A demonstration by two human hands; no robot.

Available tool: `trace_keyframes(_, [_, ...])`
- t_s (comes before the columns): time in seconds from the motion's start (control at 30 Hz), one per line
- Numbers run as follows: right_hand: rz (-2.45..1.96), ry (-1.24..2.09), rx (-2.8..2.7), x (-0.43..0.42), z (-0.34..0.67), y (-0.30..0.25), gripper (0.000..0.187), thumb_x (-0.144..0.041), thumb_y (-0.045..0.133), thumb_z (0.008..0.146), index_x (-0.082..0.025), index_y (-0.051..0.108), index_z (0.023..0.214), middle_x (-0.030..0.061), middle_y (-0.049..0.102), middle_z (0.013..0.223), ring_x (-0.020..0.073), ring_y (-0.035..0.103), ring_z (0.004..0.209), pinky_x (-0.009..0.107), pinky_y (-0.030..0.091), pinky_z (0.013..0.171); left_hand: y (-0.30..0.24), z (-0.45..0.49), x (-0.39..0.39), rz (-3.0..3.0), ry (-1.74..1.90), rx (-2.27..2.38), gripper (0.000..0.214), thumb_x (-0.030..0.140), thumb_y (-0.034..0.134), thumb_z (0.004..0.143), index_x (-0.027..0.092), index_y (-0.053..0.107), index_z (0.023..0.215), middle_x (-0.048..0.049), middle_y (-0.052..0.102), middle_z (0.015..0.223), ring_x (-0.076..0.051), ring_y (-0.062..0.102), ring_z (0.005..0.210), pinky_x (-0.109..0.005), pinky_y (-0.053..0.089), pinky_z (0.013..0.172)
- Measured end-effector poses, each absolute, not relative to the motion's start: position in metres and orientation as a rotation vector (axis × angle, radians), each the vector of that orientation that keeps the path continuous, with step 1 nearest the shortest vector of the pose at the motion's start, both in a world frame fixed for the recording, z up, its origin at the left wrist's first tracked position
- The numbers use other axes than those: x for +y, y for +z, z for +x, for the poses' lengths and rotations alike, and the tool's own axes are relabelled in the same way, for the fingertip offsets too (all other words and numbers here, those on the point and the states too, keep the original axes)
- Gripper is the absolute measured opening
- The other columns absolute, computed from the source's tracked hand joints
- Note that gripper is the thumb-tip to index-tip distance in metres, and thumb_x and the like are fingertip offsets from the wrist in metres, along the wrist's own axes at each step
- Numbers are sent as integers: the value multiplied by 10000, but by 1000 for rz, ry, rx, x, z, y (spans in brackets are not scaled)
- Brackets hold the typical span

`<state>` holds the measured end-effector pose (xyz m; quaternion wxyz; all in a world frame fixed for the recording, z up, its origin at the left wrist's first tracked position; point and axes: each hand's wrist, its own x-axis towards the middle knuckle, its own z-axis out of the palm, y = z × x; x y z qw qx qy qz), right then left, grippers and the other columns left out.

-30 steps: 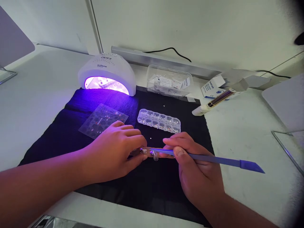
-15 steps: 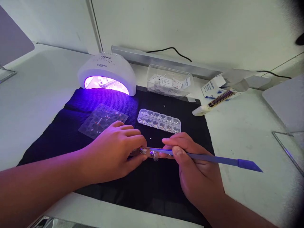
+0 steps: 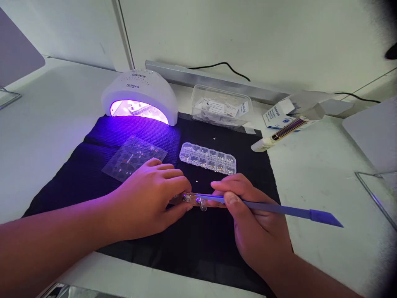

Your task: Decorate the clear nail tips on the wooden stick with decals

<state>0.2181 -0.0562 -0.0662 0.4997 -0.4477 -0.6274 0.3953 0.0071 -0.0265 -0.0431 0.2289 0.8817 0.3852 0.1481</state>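
My left hand (image 3: 155, 196) is closed on one end of a narrow strip-like nail tip holder (image 3: 214, 203), gripped between thumb and fingers. Clear false nails (image 3: 203, 204) stick out from it on small shiny studs. Between the thumb and fingers of my right hand (image 3: 257, 223) is a slim blue nail tool (image 3: 279, 208) with a slanted wide end pointing right. Its thin tip lies over the holder, close to the false nail beside my left thumb; whether it touches is unclear. Just beyond the hands sits a clear rhinestone case (image 3: 207, 158) with several small compartments.
A lit nail lamp (image 3: 139, 97) stands at the back left. On the black cloth (image 3: 173, 256) lie a clear sticker sheet (image 3: 133, 159) and a tiny white bead (image 3: 196, 181). Behind are a plastic tub (image 3: 221, 105) of packets, a white-and-gold tube (image 3: 276, 134) and an open carton (image 3: 279, 111).
Hardly anything differs. The wide end of the blue nail tool has dipped very slightly, while both hands keep their holds and the holder stays in place.
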Motion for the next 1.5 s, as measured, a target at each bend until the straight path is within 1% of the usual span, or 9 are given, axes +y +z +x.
trace_keyframes(0.17, [-1097, 909, -1547, -56, 217, -63, 229, -160, 571, 906, -270, 766, 955, 31, 679, 787, 184, 634, 781, 326, 576, 637, -43, 7, -27, 2425, 407, 1063, 97, 278, 608, 908, 199, 663, 891, 34, 660, 787, -161, 594, 747, -361, 353, 767])
trace_keyframes(0.4, [-1113, 885, -1532, -55, 218, -62, 218, -155, 578, 898, -280, 754, 873, 25, 647, 775, 184, 601, 756, 326, 555, 618, -43, 7, -27, 2431, 396, 1063, 92, 272, 608, 907, 201, 661, 882, 33, 658, 784, -166, 599, 751, -363, 358, 773])
trace_keyframes(0.47, [-1100, 883, -1529, -55, 219, -63, 225, -164, 568, 910, -291, 752, 881, 35, 644, 794, 195, 604, 765, 345, 557, 625, -44, 7, -26, 2432, 404, 1064, 89, 273, 608, 908, 203, 659, 888, 35, 659, 785, -165, 598, 750, -363, 358, 776])
trace_keyframes(0.57, [-1021, 914, -1547, -57, 222, -65, 247, -179, 540, 935, -317, 744, 949, 47, 650, 811, 215, 614, 788, 356, 554, 611, -43, 7, -26, 2440, 405, 1064, 88, 274, 610, 908, 202, 658, 891, 32, 663, 789, -166, 600, 754, -365, 358, 775])
trace_keyframes(0.7, [-991, 949, -1610, -59, 223, -64, 266, -164, 526, 937, -320, 732, 999, 35, 647, 812, 199, 618, 741, 358, 546, 601, -43, 7, -26, 2444, 402, 1058, 96, 272, 608, 905, 192, 655, 882, 23, 660, 776, -167, 601, 746, -364, 359, 763])
trace_keyframes(1.0, [-1022, 809, -1767, -55, 219, -56, 259, -116, 532, 892, -279, 727, 942, 2, 678, 748, 178, 611, 749, 334, 536, 646, -43, 7, -27, 2447, 411, 1052, 111, 284, 607, 909, 192, 657, 874, 26, 658, 772, -162, 601, 743, -365, 365, 756])
trace_keyframes(1.2, [-1006, 673, -1948, -55, 220, -53, 245, -88, 549, 873, -258, 705, 955, -11, 708, 740, 188, 574, 847, 335, 523, 722, -44, 6, -27, 2459, 406, 1050, 92, 263, 606, 902, 192, 660, 879, 27, 659, 774, -162, 605, 749, -370, 370, 781])
trace_keyframes(1.33, [-997, 625, -1972, -54, 220, -54, 207, -86, 553, 869, -227, 692, 927, 5, 714, 744, 193, 569, 845, 341, 523, 718, -44, 7, -27, 2461, 413, 1053, 99, 266, 598, 909, 196, 663, 885, 21, 665, 779, -160, 608, 748, -370, 376, 797])
trace_keyframes(1.5, [-1005, 586, -1965, -53, 218, -54, 198, -90, 547, 872, -228, 678, 927, 9, 694, 749, 190, 578, 829, 334, 518, 692, -43, 7, -27, 2456, 414, 1051, 121, 288, 590, 922, 199, 664, 887, 18, 668, 775, -161, 609, 745, -373, 379, 808])
